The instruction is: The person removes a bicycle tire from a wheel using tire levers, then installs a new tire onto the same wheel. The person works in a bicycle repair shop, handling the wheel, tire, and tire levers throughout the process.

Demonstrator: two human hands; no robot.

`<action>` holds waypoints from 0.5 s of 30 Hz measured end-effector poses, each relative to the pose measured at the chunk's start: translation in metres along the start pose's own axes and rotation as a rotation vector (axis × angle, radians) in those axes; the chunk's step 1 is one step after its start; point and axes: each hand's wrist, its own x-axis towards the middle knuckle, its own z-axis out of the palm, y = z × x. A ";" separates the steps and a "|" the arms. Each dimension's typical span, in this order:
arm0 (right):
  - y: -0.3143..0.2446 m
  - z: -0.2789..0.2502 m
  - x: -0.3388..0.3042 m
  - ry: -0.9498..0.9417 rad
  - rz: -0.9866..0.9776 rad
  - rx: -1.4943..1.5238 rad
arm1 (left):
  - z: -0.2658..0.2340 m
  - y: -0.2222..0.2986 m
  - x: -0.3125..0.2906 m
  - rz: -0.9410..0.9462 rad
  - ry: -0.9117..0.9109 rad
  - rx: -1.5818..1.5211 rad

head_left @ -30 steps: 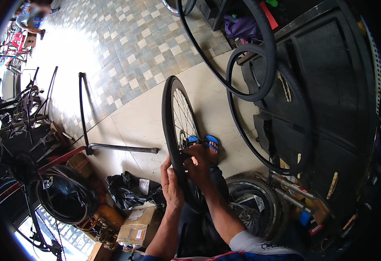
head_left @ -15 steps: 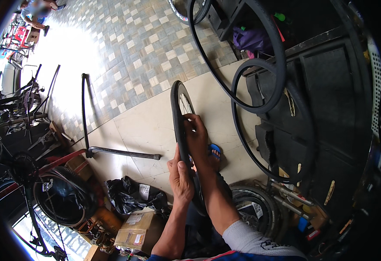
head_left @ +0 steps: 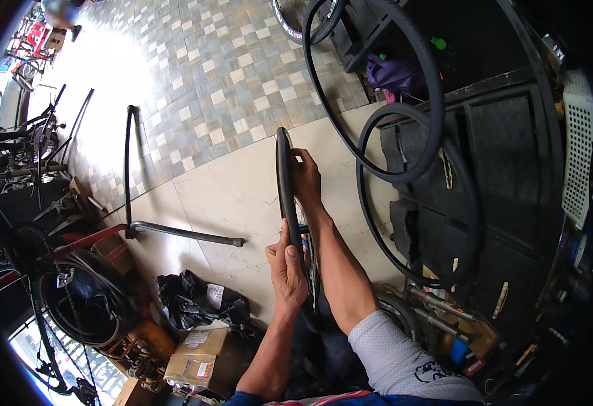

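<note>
head view. bicycle wheel (head_left: 286, 196): black rubber tyre on a rim, upright, seen edge-on, standing on the pale tiled floor (head_left: 235, 196) in front of the person; thin metal spokes show just right of the tyre.

left hand (head_left: 287, 269): closed around the near, lower stretch of the wheel's tyre, thumb lying on the tread.

right hand (head_left: 306, 177): fingers wrapped over the upper far side of the tyre, near the wheel's top; grey sleeve at the upper arm.

cardboard box (head_left: 201, 353): brown, rectangular, left of and nearer than the wheel, with a pale oblong label on its side and another on top.

black plastic bags (head_left: 191, 304): crumpled, glossy, between the box and the wheel, a small white tag on them.

loose tyres (head_left: 404, 115): two thin black rubber hoops, right of the wheel, leaning on a dark metal shutter (head_left: 506, 155).

bent black tube stand (head_left: 174, 230): matt metal, left of the wheel, lying on the floor.

checkered paving (head_left: 208, 61): grey and cream squares, beyond the wheel.
</note>
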 end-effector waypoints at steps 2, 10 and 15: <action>0.004 0.002 0.001 -0.001 -0.008 -0.043 | -0.002 -0.002 -0.002 -0.036 0.012 -0.048; 0.003 -0.030 -0.030 0.023 0.085 -0.046 | 0.017 -0.015 -0.009 0.047 -0.001 -0.130; 0.003 -0.026 -0.013 -0.001 -0.028 0.007 | 0.011 -0.003 -0.008 -0.029 -0.095 0.123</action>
